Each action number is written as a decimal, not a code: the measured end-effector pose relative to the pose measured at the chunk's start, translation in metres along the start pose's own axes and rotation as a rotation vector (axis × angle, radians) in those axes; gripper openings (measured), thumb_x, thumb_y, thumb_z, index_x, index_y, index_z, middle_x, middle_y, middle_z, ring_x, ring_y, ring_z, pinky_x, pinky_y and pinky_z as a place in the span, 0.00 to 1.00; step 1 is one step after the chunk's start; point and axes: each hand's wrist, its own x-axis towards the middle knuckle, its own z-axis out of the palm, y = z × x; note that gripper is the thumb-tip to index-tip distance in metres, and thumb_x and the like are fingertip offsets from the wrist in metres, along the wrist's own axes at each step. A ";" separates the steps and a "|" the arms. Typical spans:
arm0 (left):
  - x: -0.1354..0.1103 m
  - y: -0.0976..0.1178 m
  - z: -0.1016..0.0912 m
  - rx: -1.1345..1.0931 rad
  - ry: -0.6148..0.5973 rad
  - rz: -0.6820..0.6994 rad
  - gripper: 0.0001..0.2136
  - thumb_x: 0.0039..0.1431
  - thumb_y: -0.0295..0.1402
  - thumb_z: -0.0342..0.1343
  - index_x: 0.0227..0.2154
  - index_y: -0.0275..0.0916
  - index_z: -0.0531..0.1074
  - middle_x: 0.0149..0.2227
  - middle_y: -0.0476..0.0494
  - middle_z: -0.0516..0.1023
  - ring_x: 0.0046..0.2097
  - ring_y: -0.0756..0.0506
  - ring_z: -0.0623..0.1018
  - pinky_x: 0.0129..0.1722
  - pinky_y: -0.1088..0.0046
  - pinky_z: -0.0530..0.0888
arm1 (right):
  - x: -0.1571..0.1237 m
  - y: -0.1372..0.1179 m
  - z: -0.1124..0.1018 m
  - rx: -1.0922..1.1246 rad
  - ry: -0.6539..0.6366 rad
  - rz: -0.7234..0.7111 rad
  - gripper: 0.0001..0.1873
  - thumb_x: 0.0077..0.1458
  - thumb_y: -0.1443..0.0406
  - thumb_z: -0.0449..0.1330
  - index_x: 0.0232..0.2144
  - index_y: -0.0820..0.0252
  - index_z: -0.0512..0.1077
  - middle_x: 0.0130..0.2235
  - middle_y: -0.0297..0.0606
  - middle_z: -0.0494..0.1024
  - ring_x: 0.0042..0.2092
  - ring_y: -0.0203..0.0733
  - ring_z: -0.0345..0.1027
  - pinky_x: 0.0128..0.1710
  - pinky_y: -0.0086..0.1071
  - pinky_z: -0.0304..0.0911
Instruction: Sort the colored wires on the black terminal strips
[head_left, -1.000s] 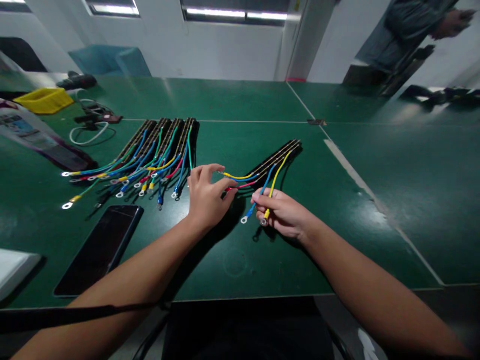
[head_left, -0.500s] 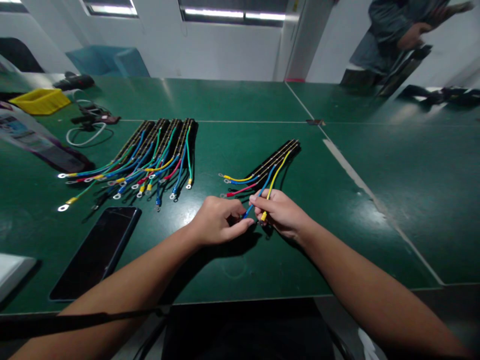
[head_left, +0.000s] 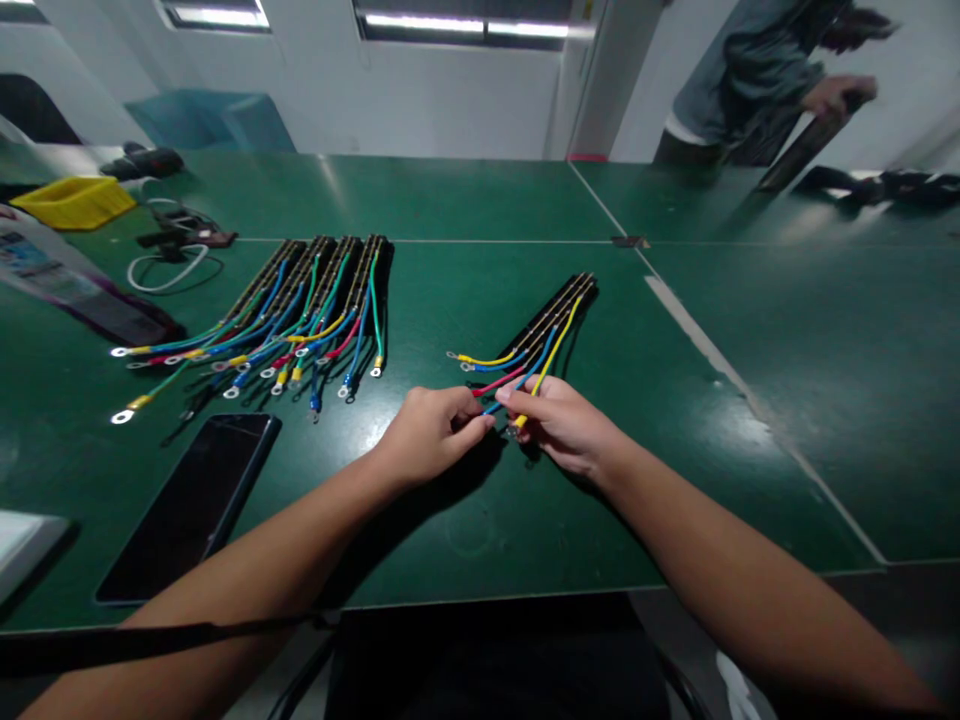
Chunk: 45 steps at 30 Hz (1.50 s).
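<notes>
A wire harness (head_left: 551, 318) with a black braided sleeve and yellow, blue and red leads ending in ring terminals lies on the green table (head_left: 465, 200). My left hand (head_left: 431, 432) is curled, its fingertips pinching the end of a blue lead. My right hand (head_left: 559, 425) is closed around the yellow lead near its terminal. Both hands meet just in front of the harness. To the left, several finished harnesses (head_left: 300, 305) lie side by side with their coloured leads fanned out.
A dark phone (head_left: 191, 505) lies face up at the front left. A yellow bin (head_left: 71, 200), white cable loops (head_left: 169, 262) and a printed packet (head_left: 67, 285) sit at the far left. Another person (head_left: 757, 75) stands at the back right.
My left hand came off the yellow and red leads, dropped toward me and pinched the blue lead beside my right hand. The person at the back moved left.
</notes>
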 end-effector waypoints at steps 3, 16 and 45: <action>0.000 0.000 -0.001 0.022 0.024 -0.036 0.13 0.58 0.38 0.53 0.23 0.35 0.70 0.18 0.52 0.70 0.21 0.54 0.66 0.23 0.79 0.57 | -0.001 -0.001 0.001 -0.022 -0.014 -0.009 0.11 0.46 0.63 0.65 0.29 0.64 0.70 0.19 0.27 0.65 0.18 0.27 0.55 0.17 0.24 0.51; -0.004 0.002 0.006 0.077 0.169 0.245 0.10 0.59 0.37 0.52 0.27 0.36 0.70 0.18 0.54 0.70 0.19 0.54 0.66 0.22 0.79 0.59 | -0.003 -0.002 0.009 0.066 0.117 0.027 0.05 0.50 0.66 0.60 0.28 0.62 0.68 0.20 0.29 0.65 0.19 0.27 0.54 0.16 0.23 0.48; -0.001 0.003 0.000 -0.056 -0.082 0.051 0.14 0.66 0.37 0.44 0.27 0.37 0.68 0.21 0.51 0.75 0.22 0.53 0.72 0.23 0.80 0.61 | -0.006 0.001 0.007 0.136 0.084 0.156 0.05 0.54 0.66 0.60 0.28 0.61 0.67 0.20 0.29 0.67 0.19 0.27 0.59 0.16 0.19 0.51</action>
